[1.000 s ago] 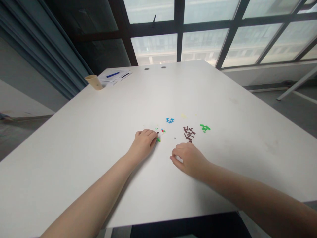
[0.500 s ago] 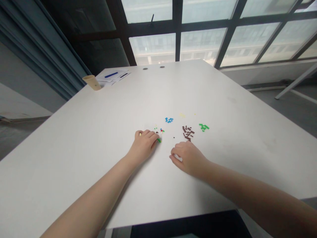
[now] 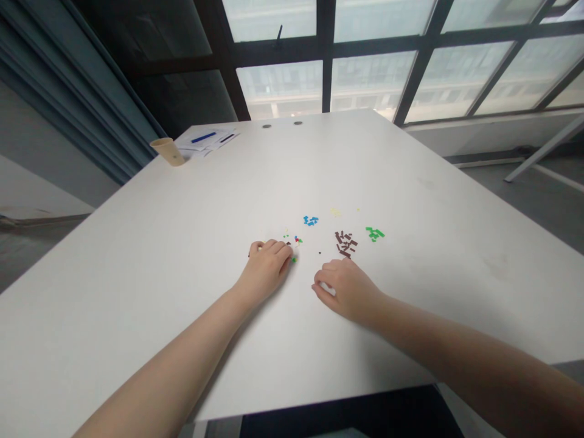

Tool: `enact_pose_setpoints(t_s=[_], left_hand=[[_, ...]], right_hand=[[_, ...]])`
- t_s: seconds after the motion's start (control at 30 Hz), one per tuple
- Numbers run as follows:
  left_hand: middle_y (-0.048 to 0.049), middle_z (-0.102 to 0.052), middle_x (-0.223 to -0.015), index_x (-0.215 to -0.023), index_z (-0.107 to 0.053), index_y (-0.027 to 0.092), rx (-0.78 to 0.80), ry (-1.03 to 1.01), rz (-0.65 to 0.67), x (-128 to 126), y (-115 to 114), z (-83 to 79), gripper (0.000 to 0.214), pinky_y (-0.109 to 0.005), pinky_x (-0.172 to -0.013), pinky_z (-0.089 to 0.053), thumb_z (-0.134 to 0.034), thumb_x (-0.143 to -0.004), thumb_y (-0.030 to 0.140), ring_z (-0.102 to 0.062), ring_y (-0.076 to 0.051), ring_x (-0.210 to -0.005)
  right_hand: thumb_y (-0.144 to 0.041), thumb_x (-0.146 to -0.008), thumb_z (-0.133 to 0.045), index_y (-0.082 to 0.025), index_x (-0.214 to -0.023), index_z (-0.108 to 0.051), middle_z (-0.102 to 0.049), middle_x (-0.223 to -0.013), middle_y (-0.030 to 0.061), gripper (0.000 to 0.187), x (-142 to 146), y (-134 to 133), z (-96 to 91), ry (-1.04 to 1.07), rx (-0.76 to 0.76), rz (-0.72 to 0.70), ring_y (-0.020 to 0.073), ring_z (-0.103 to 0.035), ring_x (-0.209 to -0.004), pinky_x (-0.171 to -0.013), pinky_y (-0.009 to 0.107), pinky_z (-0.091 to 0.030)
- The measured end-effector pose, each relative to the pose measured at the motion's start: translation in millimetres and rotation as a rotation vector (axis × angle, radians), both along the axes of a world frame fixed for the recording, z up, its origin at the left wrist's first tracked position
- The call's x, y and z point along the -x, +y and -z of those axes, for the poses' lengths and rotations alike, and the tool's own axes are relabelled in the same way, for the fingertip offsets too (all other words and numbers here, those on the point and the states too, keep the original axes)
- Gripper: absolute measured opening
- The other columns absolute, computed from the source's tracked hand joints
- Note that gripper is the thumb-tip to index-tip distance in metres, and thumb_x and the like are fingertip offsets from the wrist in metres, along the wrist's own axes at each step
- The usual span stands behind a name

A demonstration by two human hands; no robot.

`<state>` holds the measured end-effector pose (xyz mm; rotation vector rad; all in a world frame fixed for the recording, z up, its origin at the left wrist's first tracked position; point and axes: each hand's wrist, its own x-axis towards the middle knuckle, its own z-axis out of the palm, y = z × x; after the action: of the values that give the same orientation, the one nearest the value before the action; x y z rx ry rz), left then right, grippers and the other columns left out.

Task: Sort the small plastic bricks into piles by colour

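Fingers point(image 3: 279, 248) of the left hand point(image 3: 264, 266) are held curled together against the counter point(image 3: 410, 182), their tips just beside a green piece point(image 3: 294, 260) and a dark brown piece point(image 3: 288, 243); whether anything is pinched cannot be told. Fingers point(image 3: 325, 272) of the right hand point(image 3: 345, 291) are also drawn together around a pale speck point(image 3: 327, 289), too blurred to be identified, so no grip can be confirmed.

Four main groups of small flat plastic pieces are laid out ahead of the hands: roughly six blue pieces point(image 3: 311, 221), over a dozen brown pieces point(image 3: 345, 244), about five green pieces point(image 3: 375, 234) and a few faint yellow pieces point(image 3: 336, 212). A small red-and-blue cluster point(image 3: 297, 239) is seen near the left fingertips.

One paper cup point(image 3: 166, 151) and papers point(image 3: 205, 140) bearing a blue pen point(image 3: 203, 137) are placed at the far corner of the counter. Beyond it, a dark-framed window point(image 3: 323, 61) is seen, with a grey-blue curtain point(image 3: 77, 79) at the left.
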<state>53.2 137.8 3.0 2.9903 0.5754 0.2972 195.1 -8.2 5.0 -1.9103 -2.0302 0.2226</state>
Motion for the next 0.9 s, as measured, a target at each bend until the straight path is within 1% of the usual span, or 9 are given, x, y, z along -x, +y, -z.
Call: enact_pose_setpoints(t_s=[0.07,0.13,0.27,0.37,0.43,0.53,0.73,0.8,0.9], left_hand=[[-0.0058,-0.060,-0.086,-0.086,-0.053,0.019,0.020,-0.024,0.005,0,1,0.4,0.016,-0.038,-0.078,-0.031,-0.037,-0.085,0.017,-0.051,-0.021,-0.089],[-0.0059,-0.059,-0.085,-0.087,-0.051,0.018,0.102,-0.080,0.011,0,1,0.2,0.013,-0.036,-0.076,-0.034,-0.039,-0.085,0.018,-0.051,-0.020,-0.086],[-0.0025,-0.056,-0.079,-0.082,-0.048,0.019,0.512,-0.253,-0.058,0,-9,-2.3,0.008,-0.027,-0.065,-0.040,-0.043,-0.084,0.025,-0.052,-0.014,-0.072],[-0.0006,-0.054,-0.077,-0.080,-0.046,0.019,0.812,-0.335,-0.110,-1,-19,-3.5,0.009,-0.024,-0.061,-0.042,-0.048,-0.082,0.028,-0.052,-0.012,-0.068],[-0.0002,-0.053,-0.075,-0.080,-0.046,0.019,0.954,-0.342,-0.096,-2,-23,-3.0,0.011,-0.024,-0.062,-0.042,-0.050,-0.080,0.028,-0.052,-0.011,-0.068],[0.0004,-0.052,-0.073,-0.081,-0.045,0.018,1.085,-0.344,-0.056,-3,-26,-0.8,0.012,-0.024,-0.062,-0.042,-0.052,-0.080,0.028,-0.051,-0.011,-0.068],[0.0009,-0.052,-0.070,-0.084,-0.046,0.018,1.144,-0.331,-0.045,-4,-28,3.5,0.013,-0.025,-0.064,-0.043,-0.052,-0.080,0.028,-0.053,-0.011,-0.067],[-0.0004,-0.054,-0.073,-0.087,-0.047,0.019,1.080,-0.326,-0.056,-4,-27,2.9,0.012,-0.026,-0.065,-0.044,-0.050,-0.081,0.029,-0.054,-0.012,-0.069],[-0.0025,-0.056,-0.079,-0.090,-0.049,0.019,0.847,-0.278,-0.071,-2,-24,0.5,0.012,-0.027,-0.064,-0.043,-0.045,-0.084,0.028,-0.054,-0.014,-0.073]], right_hand=[[-0.026,-0.084,-0.046,-0.017,-0.071,-0.059,-0.058,-0.068,0.0018,0.020,0,0,0.3,0.005,-0.008,0.002,0.0130,-0.049,-0.067,-0.063,0.028,-0.029],[-0.026,-0.084,-0.046,-0.017,-0.071,-0.059,-0.057,-0.066,0.0014,0.020,-1,0,0.1,0.019,-0.022,0.022,0.0128,-0.048,-0.065,-0.063,0.027,-0.029],[-0.028,-0.082,-0.052,-0.018,-0.088,-0.062,-0.059,-0.074,0.0024,0.015,-4,1,-0.7,0.089,-0.123,0.104,0.0142,-0.050,-0.072,-0.069,0.027,-0.033],[-0.028,-0.081,-0.055,-0.022,-0.101,-0.060,-0.061,-0.084,0.0037,0.021,-7,2,-1.4,0.130,-0.224,0.111,0.0161,-0.051,-0.082,-0.074,0.028,-0.033],[-0.028,-0.082,-0.053,-0.023,-0.100,-0.061,-0.061,-0.084,0.0036,0.020,-8,2,-2.0,0.131,-0.253,0.098,0.0163,-0.051,-0.083,-0.075,0.029,-0.032],[-0.028,-0.084,-0.051,-0.024,-0.095,-0.063,-0.061,-0.079,0.0026,0.016,-9,2,-2.1,0.106,-0.248,0.080,0.0157,-0.050,-0.081,-0.075,0.029,-0.030],[-0.026,-0.084,-0.052,-0.023,-0.085,-0.064,-0.061,-0.075,0.0020,0.013,-7,4,-0.1,0.069,-0.218,0.044,0.0150,-0.049,-0.079,-0.073,0.028,-0.027],[-0.026,-0.083,-0.053,-0.022,-0.083,-0.064,-0.061,-0.077,0.0021,0.011,-14,5,-3.0,0.061,-0.235,0.067,0.0152,-0.050,-0.080,-0.073,0.028,-0.028],[-0.026,-0.079,-0.056,-0.021,-0.081,-0.064,-0.061,-0.075,0.0014,0.009,-44,7,-13.2,0.058,-0.237,0.178,0.0148,-0.050,-0.075,-0.071,0.028,-0.029]])
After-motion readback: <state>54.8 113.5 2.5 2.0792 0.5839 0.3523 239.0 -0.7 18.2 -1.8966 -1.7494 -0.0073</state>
